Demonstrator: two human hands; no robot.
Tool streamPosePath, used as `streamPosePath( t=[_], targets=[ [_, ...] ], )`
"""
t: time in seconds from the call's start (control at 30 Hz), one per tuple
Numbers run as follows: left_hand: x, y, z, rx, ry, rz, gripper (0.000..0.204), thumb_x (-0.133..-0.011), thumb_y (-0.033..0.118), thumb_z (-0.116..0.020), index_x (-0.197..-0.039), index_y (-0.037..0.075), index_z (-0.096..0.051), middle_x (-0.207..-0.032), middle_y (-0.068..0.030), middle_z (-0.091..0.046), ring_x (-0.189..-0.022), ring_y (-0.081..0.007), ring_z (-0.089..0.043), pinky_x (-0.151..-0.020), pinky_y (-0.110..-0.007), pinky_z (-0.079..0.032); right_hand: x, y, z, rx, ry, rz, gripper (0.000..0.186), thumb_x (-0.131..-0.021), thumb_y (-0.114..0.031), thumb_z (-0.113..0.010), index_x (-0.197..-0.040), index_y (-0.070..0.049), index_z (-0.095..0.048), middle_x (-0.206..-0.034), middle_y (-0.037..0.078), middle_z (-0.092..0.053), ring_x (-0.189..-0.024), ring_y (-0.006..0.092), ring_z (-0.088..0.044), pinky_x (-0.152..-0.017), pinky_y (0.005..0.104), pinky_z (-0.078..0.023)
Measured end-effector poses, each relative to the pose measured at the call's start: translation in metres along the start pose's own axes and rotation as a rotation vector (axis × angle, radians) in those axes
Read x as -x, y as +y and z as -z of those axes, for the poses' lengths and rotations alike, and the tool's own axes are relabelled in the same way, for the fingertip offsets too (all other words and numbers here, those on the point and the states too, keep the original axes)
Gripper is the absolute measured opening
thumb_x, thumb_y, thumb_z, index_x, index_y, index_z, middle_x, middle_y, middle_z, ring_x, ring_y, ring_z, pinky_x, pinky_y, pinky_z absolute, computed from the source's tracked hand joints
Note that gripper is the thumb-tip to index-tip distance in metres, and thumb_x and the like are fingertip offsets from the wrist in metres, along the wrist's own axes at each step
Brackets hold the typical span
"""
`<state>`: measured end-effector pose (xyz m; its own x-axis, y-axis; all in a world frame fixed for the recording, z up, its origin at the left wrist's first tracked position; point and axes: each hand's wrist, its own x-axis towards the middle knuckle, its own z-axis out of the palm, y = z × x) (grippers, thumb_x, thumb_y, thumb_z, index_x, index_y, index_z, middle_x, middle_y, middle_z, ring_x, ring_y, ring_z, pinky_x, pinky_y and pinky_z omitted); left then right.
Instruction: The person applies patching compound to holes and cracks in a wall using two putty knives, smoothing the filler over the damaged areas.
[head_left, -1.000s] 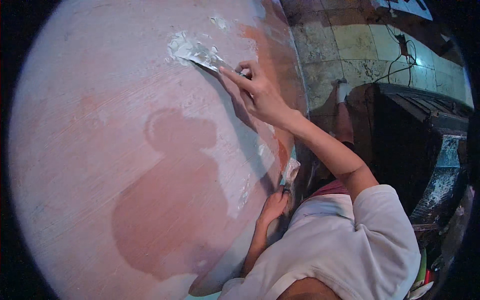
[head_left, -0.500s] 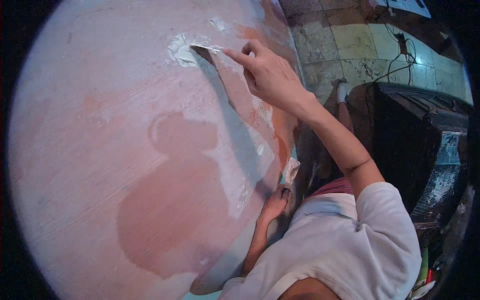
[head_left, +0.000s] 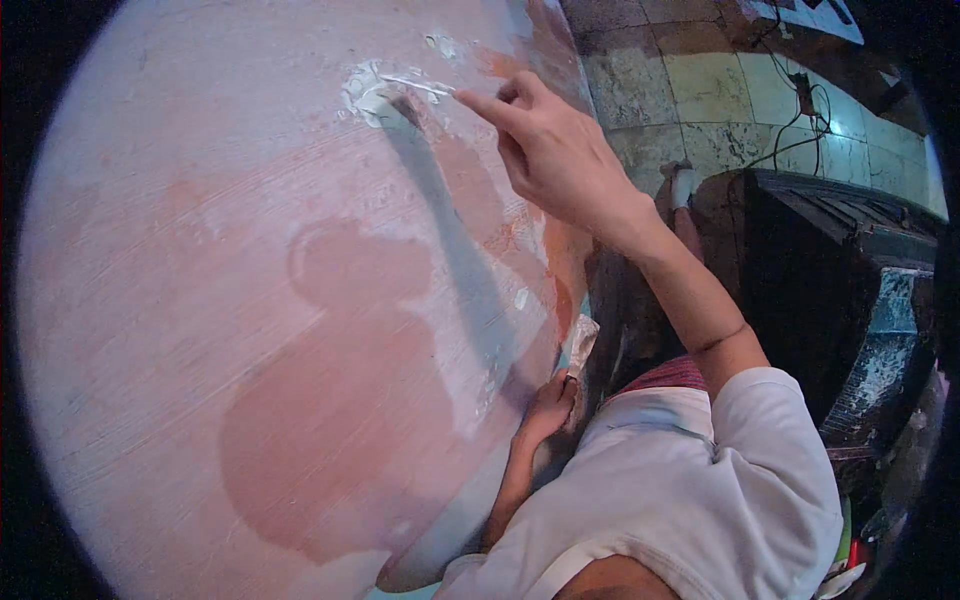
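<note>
White paste (head_left: 362, 100) sits on the pink wall (head_left: 150, 300) as a rough, ridged patch; a smaller daub (head_left: 441, 45) lies beyond it; both look spread but uneven, so the smoothing seems only partly done, and orange areas (head_left: 562, 262) nearby show little paste; the right hand (head_left: 560, 150) is clamped on a scraper (head_left: 418, 84), forefinger along it, blade tip at the patch, arm bent at the elbow; the left hand (head_left: 548, 408), held low, grips a paste-smeared second scraper (head_left: 582, 345).
</note>
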<state>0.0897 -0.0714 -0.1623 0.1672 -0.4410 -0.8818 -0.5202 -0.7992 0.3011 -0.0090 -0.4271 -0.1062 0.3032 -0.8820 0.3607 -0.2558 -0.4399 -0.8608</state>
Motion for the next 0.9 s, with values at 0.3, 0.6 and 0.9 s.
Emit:
streamPosePath(
  t=[0.3, 0.6, 0.9],
  targets=[
    [0.002, -0.007, -0.001, -0.022, 0.01, -0.033, 0.03, -0.097, 0.03, -0.039, -0.106, 0.003, -0.049, -0.072, -0.0228, -0.059, -0.069, -0.0381, -0.062, -0.064, -0.049, -0.045, -0.003, -0.022, -0.007, -0.016, -0.021, 0.086, 0.032, -0.086, -0.011, -0.054, -0.117, -0.006, -0.057, -0.089, 0.024, -0.054, -0.072, 0.0401, -0.061, -0.062, 0.0462, -0.051],
    [0.0, -0.019, -0.001, -0.265, 0.136, -0.398, 0.028, -0.098, 0.031, -0.04, -0.107, 0.008, -0.053, -0.061, -0.0039, -0.052, -0.052, -0.015, -0.052, -0.051, -0.033, -0.043, 0.029, -0.03, 0.018, -0.074, -0.162, 0.044, 0.038, -0.083, -0.005, -0.054, -0.121, -0.007, -0.055, -0.09, 0.023, -0.054, -0.072, 0.0387, -0.061, -0.064, 0.0447, -0.051],
    [0.0, 0.003, 0.002, -0.021, -0.037, 0.026, 0.034, -0.096, 0.032, -0.04, -0.109, 0.003, -0.05, -0.08, -0.027, -0.059, -0.081, -0.0429, -0.06, -0.071, -0.05, -0.043, -0.008, -0.019, -0.004, 0.032, -0.063, 0.017, 0.053, -0.076, 0.002, -0.059, -0.127, -0.013, -0.054, -0.098, 0.015, -0.054, -0.081, 0.0333, -0.061, -0.067, 0.0413, -0.051]
  ],
)
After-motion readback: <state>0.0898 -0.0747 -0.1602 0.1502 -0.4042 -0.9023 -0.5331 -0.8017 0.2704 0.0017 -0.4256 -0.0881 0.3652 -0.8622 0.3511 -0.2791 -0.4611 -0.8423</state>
